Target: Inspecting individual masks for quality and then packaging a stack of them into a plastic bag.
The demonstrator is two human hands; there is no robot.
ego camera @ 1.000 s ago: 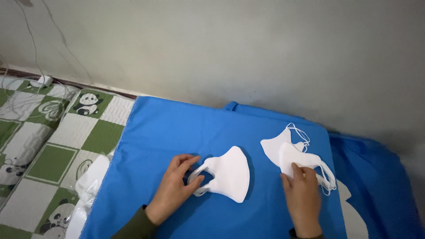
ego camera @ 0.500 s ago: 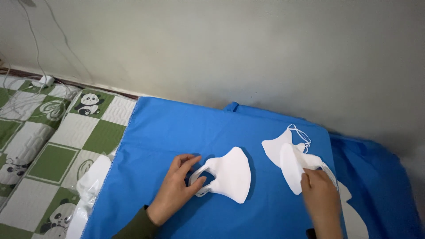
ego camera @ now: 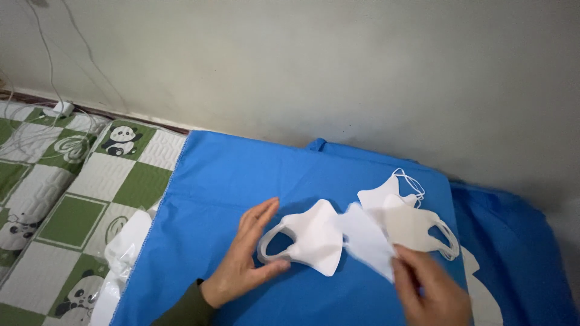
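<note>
White face mask [ego camera: 314, 236] lies on the blue cloth [ego camera: 241, 181] under the open left hand [ego camera: 244, 262], while the right hand [ego camera: 432, 290] now pinches a blurred mask [ego camera: 368, 244], lifted from the stack [ego camera: 411, 220].

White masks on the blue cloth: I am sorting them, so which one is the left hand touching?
The leftmost mask, lying flat alone with its ear loop by the left hand. The others sit in a stack to its right; one blurred mask is in the right hand.

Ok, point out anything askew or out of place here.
Nothing is damaged or spilled. The white masks lie in a loose, overlapping heap on the blue cloth, and one is blurred in the right hand.
</note>
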